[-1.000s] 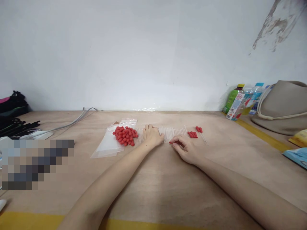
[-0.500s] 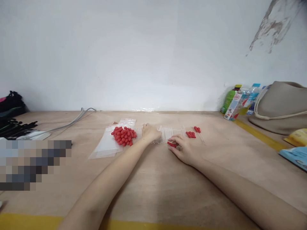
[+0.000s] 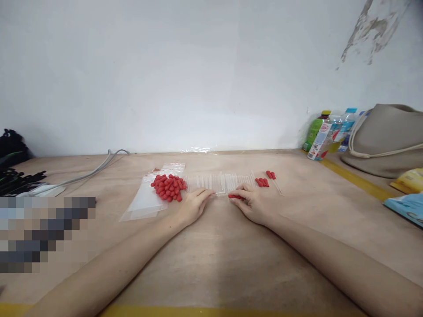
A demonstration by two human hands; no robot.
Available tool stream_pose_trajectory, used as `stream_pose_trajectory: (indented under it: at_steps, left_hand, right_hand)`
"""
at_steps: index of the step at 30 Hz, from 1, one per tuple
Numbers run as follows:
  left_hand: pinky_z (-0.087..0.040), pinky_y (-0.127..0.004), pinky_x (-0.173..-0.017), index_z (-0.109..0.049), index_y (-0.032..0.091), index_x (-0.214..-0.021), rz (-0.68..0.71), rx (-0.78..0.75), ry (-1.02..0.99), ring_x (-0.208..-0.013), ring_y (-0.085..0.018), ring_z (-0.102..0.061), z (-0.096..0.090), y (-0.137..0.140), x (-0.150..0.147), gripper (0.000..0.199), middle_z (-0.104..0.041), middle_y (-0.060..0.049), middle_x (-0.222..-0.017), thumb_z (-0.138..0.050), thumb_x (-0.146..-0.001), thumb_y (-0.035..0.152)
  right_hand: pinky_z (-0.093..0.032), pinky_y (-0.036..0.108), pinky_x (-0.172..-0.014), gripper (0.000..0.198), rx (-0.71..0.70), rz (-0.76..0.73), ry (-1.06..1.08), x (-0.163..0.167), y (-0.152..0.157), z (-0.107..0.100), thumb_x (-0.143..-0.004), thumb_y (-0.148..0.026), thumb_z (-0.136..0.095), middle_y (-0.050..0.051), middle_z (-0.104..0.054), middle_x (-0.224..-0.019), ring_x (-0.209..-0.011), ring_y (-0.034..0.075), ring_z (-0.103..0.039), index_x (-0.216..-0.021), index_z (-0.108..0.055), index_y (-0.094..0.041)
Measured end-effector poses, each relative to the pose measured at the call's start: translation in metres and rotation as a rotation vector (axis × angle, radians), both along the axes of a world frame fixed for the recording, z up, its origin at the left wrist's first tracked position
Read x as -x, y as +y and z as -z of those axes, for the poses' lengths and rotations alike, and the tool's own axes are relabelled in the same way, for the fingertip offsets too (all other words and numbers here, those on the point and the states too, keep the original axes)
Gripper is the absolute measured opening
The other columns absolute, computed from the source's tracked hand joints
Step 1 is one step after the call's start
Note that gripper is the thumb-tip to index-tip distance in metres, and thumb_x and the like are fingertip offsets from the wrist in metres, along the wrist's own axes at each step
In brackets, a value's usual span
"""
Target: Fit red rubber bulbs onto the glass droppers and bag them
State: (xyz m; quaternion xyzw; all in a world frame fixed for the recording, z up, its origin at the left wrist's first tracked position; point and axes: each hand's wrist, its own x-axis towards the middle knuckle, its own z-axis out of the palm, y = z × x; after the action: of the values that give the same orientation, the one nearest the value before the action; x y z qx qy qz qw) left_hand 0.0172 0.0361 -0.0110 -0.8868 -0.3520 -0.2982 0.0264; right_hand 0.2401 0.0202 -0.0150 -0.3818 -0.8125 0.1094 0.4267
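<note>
Left hand (image 3: 197, 204) with a thin clear tube (image 3: 220, 193), right hand (image 3: 255, 205) with a small red rubbery bulb (image 3: 234, 197)

So both hands are down low over the light brown wooden table (image 3: 211, 264), facing each other. The right one has the bulb pinched between thumb and fingers, lying sideways. The left looks closed at the fingertips on the end of the tube, which points across at the bulb; it's tiny and see-through, so I can't swear to the grip or whether the two pieces touch.

Just behind the hands there's a row of clear thin tubes (image 3: 228, 179) side by side. Left of that, a heap of red bulbs (image 3: 168, 188) sits on flat clear plastic bags (image 3: 142, 204). Over on the right, three loose red bulbs (image 3: 262, 182), then two red-topped clear sticks (image 3: 271, 175) lying together.
</note>
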Motion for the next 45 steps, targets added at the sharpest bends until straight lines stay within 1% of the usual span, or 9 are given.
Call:
stream_pose_trajectory:
  at_steps: [3, 10, 17, 20, 23, 31, 39, 45]
  left_hand:
    - [-0.047, -0.027, -0.073, -0.055, 0.018, -0.101, 0.047, -0.009, -0.022, -0.084, -0.016, -0.057, 0.003, 0.005, -0.001, 0.022, -0.061, -0.006, -0.094, -0.038, -0.087, 0.016]
    - [-0.047, -0.029, -0.076, -0.055, 0.018, -0.104, 0.06, 0.013, 0.024, -0.087, -0.016, -0.057, 0.002, 0.002, -0.001, 0.024, -0.062, -0.006, -0.096, -0.039, -0.088, 0.018]
    - [-0.048, -0.03, -0.075, -0.055, 0.018, -0.107, 0.093, -0.018, 0.045, -0.088, -0.017, -0.057, 0.004, 0.004, 0.001, 0.026, -0.061, -0.007, -0.097, -0.04, -0.087, 0.016]
    - [-0.048, -0.03, -0.076, -0.055, 0.019, -0.109, 0.142, -0.043, 0.06, -0.089, -0.017, -0.057, 0.006, 0.005, 0.001, 0.028, -0.061, -0.007, -0.099, -0.04, -0.086, 0.014]
    - [-0.049, -0.029, -0.075, -0.055, 0.018, -0.111, 0.191, -0.049, 0.058, -0.089, -0.016, -0.057, 0.006, 0.005, 0.0, 0.031, -0.061, -0.008, -0.099, -0.039, -0.085, 0.012]
    - [-0.05, -0.029, -0.071, -0.056, 0.017, -0.11, 0.246, -0.043, 0.085, -0.083, -0.016, -0.059, 0.0, 0.001, -0.004, 0.03, -0.063, -0.009, -0.095, -0.038, -0.086, 0.013]
    - [-0.05, -0.03, -0.071, -0.057, 0.015, -0.107, 0.246, -0.123, 0.119, -0.082, -0.016, -0.059, -0.003, -0.004, -0.006, 0.03, -0.064, -0.009, -0.094, -0.038, -0.085, 0.011]
    - [-0.05, -0.03, -0.071, -0.056, 0.013, -0.107, 0.307, -0.164, 0.091, -0.08, -0.016, -0.058, -0.002, -0.003, -0.006, 0.03, -0.063, -0.01, -0.094, -0.04, -0.083, 0.008]
  right_hand:
    - [-0.047, 0.028, -0.062, 0.018, -0.009, -0.009, -0.005, 0.0, -0.002, -0.001, -0.081, -0.024, -0.049, 0.004, -0.058, -0.083, -0.069, 0.014, -0.055, -0.092, -0.063, -0.025]
    - [-0.047, 0.028, -0.067, 0.019, 0.019, -0.05, -0.006, -0.001, 0.0, 0.002, -0.083, -0.024, -0.046, 0.005, -0.059, -0.085, -0.074, 0.014, -0.056, -0.093, -0.062, -0.021]
    - [-0.047, 0.028, -0.069, 0.02, 0.032, -0.08, -0.012, -0.002, 0.001, 0.005, -0.084, -0.026, -0.045, 0.005, -0.059, -0.085, -0.076, 0.014, -0.056, -0.094, -0.062, -0.02]
    - [-0.046, 0.028, -0.069, 0.019, 0.03, -0.092, -0.029, -0.002, 0.002, 0.006, -0.084, -0.026, -0.046, 0.004, -0.06, -0.083, -0.076, 0.014, -0.056, -0.093, -0.062, -0.02]
    - [-0.046, 0.028, -0.069, 0.019, 0.025, -0.106, -0.032, -0.003, 0.003, 0.008, -0.084, -0.025, -0.045, 0.004, -0.061, -0.081, -0.075, 0.014, -0.057, -0.091, -0.062, -0.02]
    - [-0.045, 0.026, -0.066, 0.017, -0.027, -0.138, -0.058, -0.004, 0.001, 0.01, -0.083, -0.023, -0.045, 0.004, -0.061, -0.077, -0.071, 0.013, -0.055, -0.085, -0.062, -0.018]
    - [-0.043, 0.024, -0.063, 0.013, -0.055, -0.113, -0.172, -0.003, -0.004, 0.005, -0.081, -0.022, -0.05, 0.004, -0.059, -0.074, -0.068, 0.013, -0.054, -0.083, -0.061, -0.017]
    - [-0.042, 0.024, -0.061, 0.01, -0.086, -0.089, -0.21, 0.002, -0.009, 0.003, -0.08, -0.022, -0.051, 0.004, -0.058, -0.071, -0.066, 0.012, -0.052, -0.077, -0.058, -0.016]
